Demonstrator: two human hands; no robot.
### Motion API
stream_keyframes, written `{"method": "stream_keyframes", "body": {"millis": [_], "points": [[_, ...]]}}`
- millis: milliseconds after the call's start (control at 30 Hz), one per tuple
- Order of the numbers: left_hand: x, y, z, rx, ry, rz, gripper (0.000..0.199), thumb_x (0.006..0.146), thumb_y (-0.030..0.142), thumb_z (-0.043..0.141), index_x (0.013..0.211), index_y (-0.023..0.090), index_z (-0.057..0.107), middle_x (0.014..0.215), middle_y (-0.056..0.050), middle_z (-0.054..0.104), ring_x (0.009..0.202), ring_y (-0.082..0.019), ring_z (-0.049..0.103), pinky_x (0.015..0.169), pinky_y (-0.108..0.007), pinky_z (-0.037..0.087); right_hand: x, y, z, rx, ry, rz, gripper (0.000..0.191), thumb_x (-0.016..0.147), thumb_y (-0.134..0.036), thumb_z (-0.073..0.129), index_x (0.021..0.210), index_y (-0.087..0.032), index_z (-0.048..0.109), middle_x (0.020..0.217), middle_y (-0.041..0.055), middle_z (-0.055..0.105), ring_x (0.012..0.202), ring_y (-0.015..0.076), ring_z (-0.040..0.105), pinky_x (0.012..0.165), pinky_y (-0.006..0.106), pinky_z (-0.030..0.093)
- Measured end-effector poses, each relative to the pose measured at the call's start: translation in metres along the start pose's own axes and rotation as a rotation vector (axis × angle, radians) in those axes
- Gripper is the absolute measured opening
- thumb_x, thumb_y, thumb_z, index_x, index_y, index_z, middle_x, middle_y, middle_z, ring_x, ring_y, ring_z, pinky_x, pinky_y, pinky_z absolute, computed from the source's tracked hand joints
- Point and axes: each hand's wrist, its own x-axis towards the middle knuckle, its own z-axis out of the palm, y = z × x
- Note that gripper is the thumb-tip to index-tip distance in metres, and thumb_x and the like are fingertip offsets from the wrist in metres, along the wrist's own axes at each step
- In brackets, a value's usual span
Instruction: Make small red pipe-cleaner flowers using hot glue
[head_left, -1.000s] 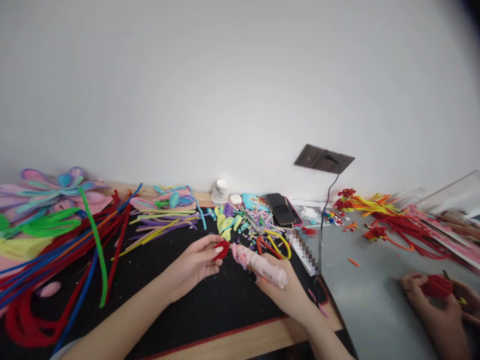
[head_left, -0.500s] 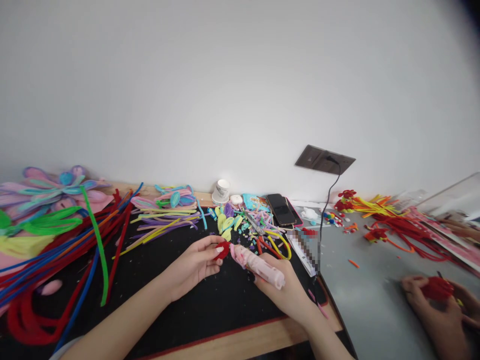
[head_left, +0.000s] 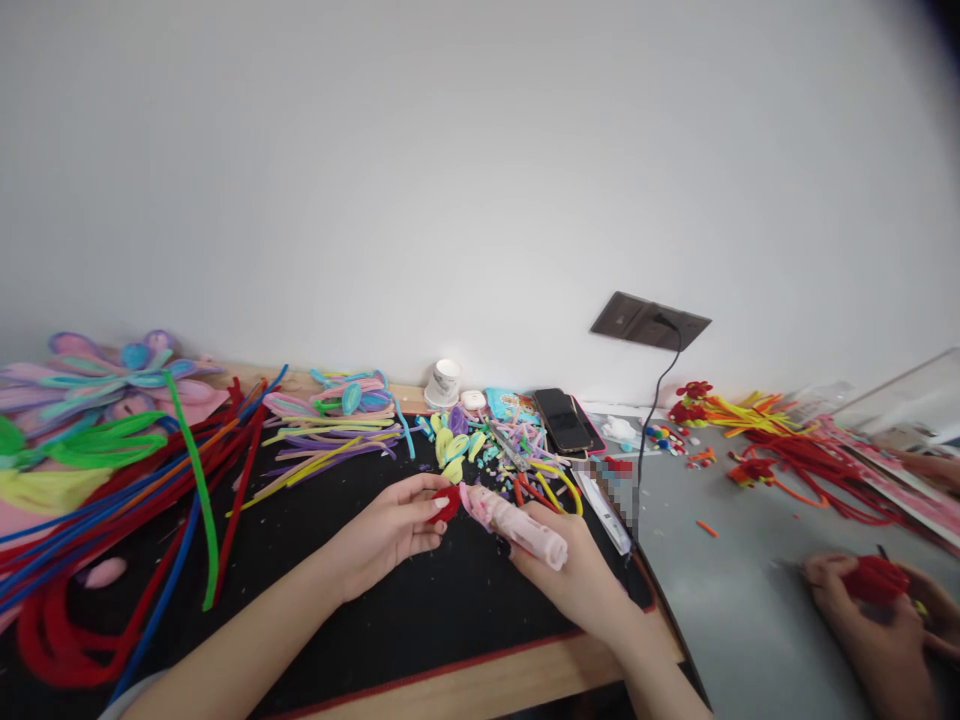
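Between the thumb and fingers of my left hand (head_left: 397, 520) is a small red fuzzy pipe-cleaner piece (head_left: 445, 503). My right hand (head_left: 574, 570) is wrapped round a pink glue gun (head_left: 517, 525), its front end pointing left, close to the red piece. Whether the tip touches it I cannot tell. Both hands are above the black mat (head_left: 420, 620). Just beyond them lie yellow-green pipe-cleaner loops (head_left: 451, 447) and scissors (head_left: 510, 448) among coloured scraps.
Pipe cleaners (head_left: 202, 480) heap at the left; a bundle (head_left: 330, 440) lies mid-back. A paper cup (head_left: 442, 382) and a phone (head_left: 562, 420) stand along the wall. A black cord (head_left: 657, 385) hangs from the socket plate (head_left: 649, 320). A co-worker's hands (head_left: 874, 610) hold a red piece at right.
My right hand and the glue gun have shifted very slightly. My left hand keeps its hold on the red piece. At the far right edge, another person's hand shows more.
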Motion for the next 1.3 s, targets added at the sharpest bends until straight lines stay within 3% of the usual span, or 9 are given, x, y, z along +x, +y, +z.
{"method": "stream_keyframes", "body": {"millis": [133,267,400,600,967,1167,1300], "points": [[-0.001,0.001,0.002,0.038,0.006,-0.028,0.029,0.067,0.02,0.076,0.092,0.016,0.062,0.069,0.002,0.061,0.06,-0.007,0.059,0.059,-0.019,0.048,0.001,0.0,-0.005,0.024,-0.034,0.013,0.01,0.074,-0.016,0.052,0.066,-0.018,0.047,0.057,-0.0063,0.041,0.051,0.008,0.036,0.048,0.02,0.03],[-0.002,0.001,0.002,0.053,0.001,-0.032,0.029,0.068,0.019,0.075,0.093,0.015,0.061,0.072,0.002,0.061,0.06,-0.007,0.058,0.059,-0.019,0.048,0.001,-0.001,-0.01,0.095,-0.052,0.04,0.004,0.074,-0.017,0.054,0.073,-0.017,0.057,0.062,-0.0038,0.052,0.055,0.0101,0.046,0.051,0.02,0.037],[-0.002,0.001,0.002,0.059,-0.004,-0.041,0.029,0.068,0.018,0.075,0.093,0.015,0.061,0.072,0.002,0.061,0.06,-0.007,0.058,0.059,-0.019,0.048,0.002,-0.002,-0.012,0.169,-0.063,0.024,0.016,0.073,-0.017,0.055,0.085,-0.017,0.066,0.073,-0.0004,0.065,0.067,0.0155,0.057,0.061,0.024,0.046],[-0.001,0.001,0.001,0.054,-0.01,-0.041,0.03,0.069,0.019,0.075,0.095,0.015,0.061,0.071,0.001,0.061,0.06,-0.007,0.058,0.059,-0.019,0.048,0.003,-0.004,-0.016,0.202,-0.117,0.024,0.022,0.074,-0.017,0.055,0.092,-0.017,0.068,0.076,0.0014,0.067,0.075,0.019,0.061,0.071,0.029,0.05],[-0.003,0.003,0.005,0.096,-0.016,-0.046,0.028,0.067,0.017,0.074,0.091,0.015,0.061,0.071,0.002,0.06,0.058,-0.007,0.057,0.058,-0.019,0.047,0.002,-0.001,-0.018,0.157,-0.127,0.05,0.011,0.073,-0.012,0.055,0.077,-0.017,0.064,0.065,-0.0029,0.059,0.058,0.0119,0.051,0.054,0.021,0.042],[-0.002,0.0,0.003,0.171,-0.058,-0.063,0.028,0.067,0.021,0.073,0.091,0.015,0.06,0.072,0.001,0.061,0.058,-0.007,0.057,0.059,-0.021,0.047,0.002,-0.004,-0.024,0.112,-0.218,0.111,0.009,0.07,-0.007,0.053,0.067,-0.016,0.055,0.057,-0.0063,0.043,0.052,0.0076,0.035,0.049,0.019,0.03],[-0.002,-0.002,0.002,0.222,-0.06,-0.081,0.031,0.066,0.022,0.073,0.093,0.015,0.06,0.075,0.001,0.062,0.058,-0.008,0.058,0.059,-0.023,0.047,0.003,-0.005,-0.028,0.094,-0.259,0.129,0.009,0.07,-0.009,0.053,0.072,-0.016,0.058,0.059,-0.0055,0.046,0.053,0.0081,0.036,0.051,0.02,0.032]]}}
